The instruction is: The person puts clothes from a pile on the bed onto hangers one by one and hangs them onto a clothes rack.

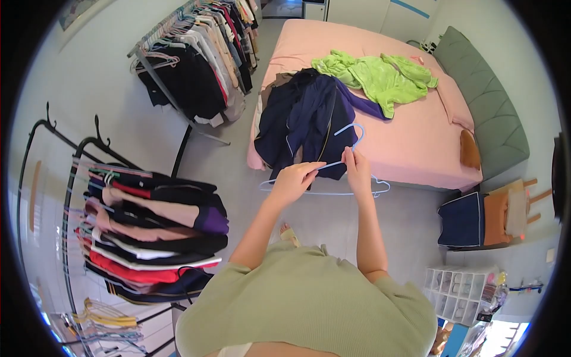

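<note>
A light blue hanger (333,193) is held in front of my body, its hook pointing up toward the bed. My left hand (295,181) is closed on the hanger's left shoulder. My right hand (357,169) pinches it just below the hook. Behind the hanger, dark navy clothes (309,113) lie in a heap over the near left edge of the pink bed (410,152). A bright green garment (383,80) is spread on the bed, beside a purple piece (366,106) partly under it.
At the left stands a black rack (70,208) of hung clothes (154,232), with spare hangers (110,315) below. Another clothes rack (160,83) is at the upper left. Fabric boxes (461,220) and a white shoe organizer (455,291) stand at the right.
</note>
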The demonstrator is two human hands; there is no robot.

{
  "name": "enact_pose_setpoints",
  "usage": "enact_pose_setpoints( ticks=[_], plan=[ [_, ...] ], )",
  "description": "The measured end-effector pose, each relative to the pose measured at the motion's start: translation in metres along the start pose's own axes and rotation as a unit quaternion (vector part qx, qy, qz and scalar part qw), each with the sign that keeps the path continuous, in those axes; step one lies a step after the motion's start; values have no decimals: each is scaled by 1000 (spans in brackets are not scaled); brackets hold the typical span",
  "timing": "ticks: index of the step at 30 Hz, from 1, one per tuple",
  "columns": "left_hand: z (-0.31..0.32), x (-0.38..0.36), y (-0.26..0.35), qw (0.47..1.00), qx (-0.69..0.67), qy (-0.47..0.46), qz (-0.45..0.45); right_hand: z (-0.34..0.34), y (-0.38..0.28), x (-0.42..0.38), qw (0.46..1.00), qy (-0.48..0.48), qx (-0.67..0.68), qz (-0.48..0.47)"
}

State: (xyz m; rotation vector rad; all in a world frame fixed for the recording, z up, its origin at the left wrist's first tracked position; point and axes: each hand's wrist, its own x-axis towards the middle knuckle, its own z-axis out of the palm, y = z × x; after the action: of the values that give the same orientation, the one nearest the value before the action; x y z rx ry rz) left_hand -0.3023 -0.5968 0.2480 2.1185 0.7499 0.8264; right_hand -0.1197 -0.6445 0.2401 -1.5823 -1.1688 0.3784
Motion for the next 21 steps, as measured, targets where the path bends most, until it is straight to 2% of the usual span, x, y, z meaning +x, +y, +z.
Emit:
enact_pose_setpoints(
  ticks=[5, 12, 14, 17, 18, 21],
  plan=[
    [-13, 37, -34, 999, 30, -26, 10, 19, 13, 34, 1000, 17, 1, 18],
    [-11, 73, -82, 997, -23, -32, -73, 34, 56, 89, 998, -27, -6, 49],
    [-3, 89, -104, 993, -55, -19, -101, 36, 79, 113, 996, -12, -68, 52],
    [15, 118, -135, 992, -61, 5, -111, 35, 113, 152, 994, 0, -88, 67],
    [17, 132, -138, 988, -65, -16, -142, 32, 119, 166, 990, 0, -119, 79],
    [41, 174, -175, 990, -46, 7, -130, 25, 163, 214, 981, -26, -176, 82]
  ],
)
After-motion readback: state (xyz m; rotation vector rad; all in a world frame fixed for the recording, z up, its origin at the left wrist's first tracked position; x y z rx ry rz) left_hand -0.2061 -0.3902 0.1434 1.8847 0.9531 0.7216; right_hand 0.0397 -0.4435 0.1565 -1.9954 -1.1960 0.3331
